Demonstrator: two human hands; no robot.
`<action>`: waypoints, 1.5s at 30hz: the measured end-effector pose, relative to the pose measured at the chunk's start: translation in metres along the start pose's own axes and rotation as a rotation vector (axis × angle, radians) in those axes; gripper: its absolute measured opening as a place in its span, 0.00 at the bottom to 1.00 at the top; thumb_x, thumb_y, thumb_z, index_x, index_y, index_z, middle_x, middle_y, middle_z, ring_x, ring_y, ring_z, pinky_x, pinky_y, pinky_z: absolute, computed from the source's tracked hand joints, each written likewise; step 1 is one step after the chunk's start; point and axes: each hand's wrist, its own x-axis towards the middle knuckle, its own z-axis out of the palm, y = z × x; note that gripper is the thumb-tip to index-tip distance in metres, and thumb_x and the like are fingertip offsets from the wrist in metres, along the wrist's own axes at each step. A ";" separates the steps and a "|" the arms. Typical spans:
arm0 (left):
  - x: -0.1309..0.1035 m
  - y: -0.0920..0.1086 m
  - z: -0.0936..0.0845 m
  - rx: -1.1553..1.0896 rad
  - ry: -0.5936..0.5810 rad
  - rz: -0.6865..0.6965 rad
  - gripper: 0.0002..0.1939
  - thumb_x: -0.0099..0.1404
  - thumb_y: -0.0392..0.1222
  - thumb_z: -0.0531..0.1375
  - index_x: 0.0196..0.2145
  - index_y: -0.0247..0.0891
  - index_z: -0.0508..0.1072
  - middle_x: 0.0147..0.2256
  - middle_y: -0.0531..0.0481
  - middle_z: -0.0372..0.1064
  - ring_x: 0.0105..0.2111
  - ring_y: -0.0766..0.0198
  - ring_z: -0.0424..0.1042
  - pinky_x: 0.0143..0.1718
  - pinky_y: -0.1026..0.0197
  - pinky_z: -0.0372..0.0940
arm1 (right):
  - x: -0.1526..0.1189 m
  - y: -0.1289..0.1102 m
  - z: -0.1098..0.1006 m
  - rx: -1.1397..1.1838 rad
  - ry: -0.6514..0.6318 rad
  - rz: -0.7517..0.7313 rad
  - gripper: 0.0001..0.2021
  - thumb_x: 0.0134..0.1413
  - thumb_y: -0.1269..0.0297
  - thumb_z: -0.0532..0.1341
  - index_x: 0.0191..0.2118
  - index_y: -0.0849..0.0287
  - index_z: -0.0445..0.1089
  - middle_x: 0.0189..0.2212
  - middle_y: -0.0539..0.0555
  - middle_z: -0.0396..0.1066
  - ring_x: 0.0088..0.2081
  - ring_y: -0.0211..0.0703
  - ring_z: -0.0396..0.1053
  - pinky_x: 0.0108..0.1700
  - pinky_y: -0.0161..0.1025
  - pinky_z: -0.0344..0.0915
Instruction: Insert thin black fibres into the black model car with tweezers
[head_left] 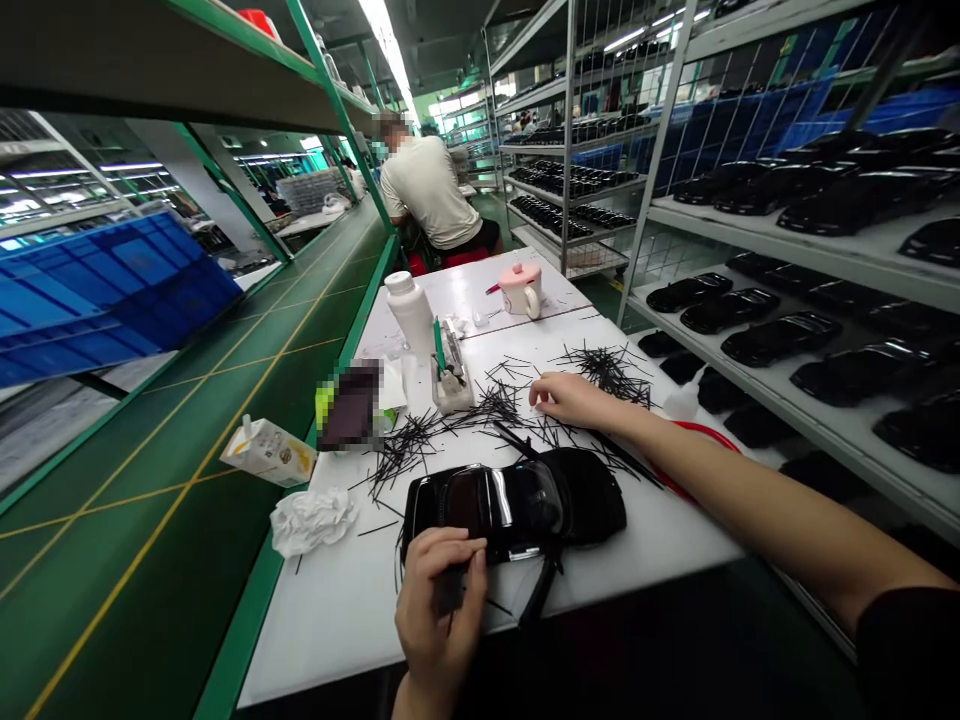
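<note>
A glossy black model car [585, 495] lies on the white table [337, 620] in front of me, with a door or flap standing out on its near side. My left hand [442, 590] is at the car's near left edge, thumb and fingertips pressed together; what they pinch is too small or dark to name. Beyond the car, my right hand [566, 398] hovers low by the thin black strips [495, 402], its fingers curled with the tips close together. Whether a strip is between them cannot be made out.
A white bottle [409, 310], a tool tray [452, 385], a pink-lidded mug [521, 290], crumpled tissue [311, 520] and a drink carton [271, 452] stand around. A person [431, 190] sits ahead. Racks of black cars [780, 330] line the right; a green conveyor [187, 440] runs left.
</note>
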 end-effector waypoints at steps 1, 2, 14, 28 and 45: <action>0.000 0.000 0.000 0.007 0.001 0.000 0.13 0.59 0.23 0.61 0.38 0.36 0.69 0.32 0.50 0.75 0.39 0.63 0.73 0.42 0.59 0.71 | 0.000 0.000 0.000 -0.005 -0.004 0.000 0.10 0.63 0.59 0.60 0.43 0.61 0.71 0.42 0.54 0.73 0.44 0.43 0.71 0.47 0.48 0.69; 0.001 0.000 0.000 0.015 0.002 -0.002 0.13 0.59 0.23 0.61 0.38 0.36 0.69 0.32 0.51 0.75 0.39 0.63 0.73 0.41 0.59 0.71 | 0.001 0.000 0.000 -0.009 -0.007 0.003 0.10 0.63 0.60 0.60 0.43 0.61 0.71 0.43 0.54 0.72 0.44 0.44 0.71 0.48 0.48 0.69; 0.002 0.005 0.002 0.036 0.024 -0.027 0.11 0.61 0.25 0.61 0.38 0.38 0.68 0.31 0.51 0.74 0.38 0.63 0.73 0.41 0.59 0.71 | 0.008 0.007 0.011 0.040 0.052 0.025 0.11 0.63 0.60 0.60 0.46 0.60 0.70 0.45 0.55 0.72 0.44 0.44 0.72 0.47 0.48 0.70; 0.019 0.051 0.017 -0.458 -0.041 -0.492 0.08 0.65 0.32 0.62 0.39 0.41 0.68 0.33 0.56 0.74 0.32 0.71 0.76 0.38 0.69 0.72 | -0.112 -0.095 -0.060 0.615 0.076 -0.278 0.06 0.62 0.61 0.60 0.34 0.56 0.70 0.33 0.50 0.68 0.33 0.38 0.66 0.36 0.36 0.62; 0.024 0.054 0.029 -0.394 -0.366 -0.426 0.09 0.64 0.30 0.62 0.39 0.44 0.71 0.34 0.56 0.74 0.32 0.71 0.72 0.33 0.69 0.66 | -0.171 -0.104 0.016 1.123 0.213 0.145 0.05 0.64 0.64 0.59 0.35 0.55 0.69 0.33 0.47 0.65 0.37 0.36 0.64 0.39 0.32 0.60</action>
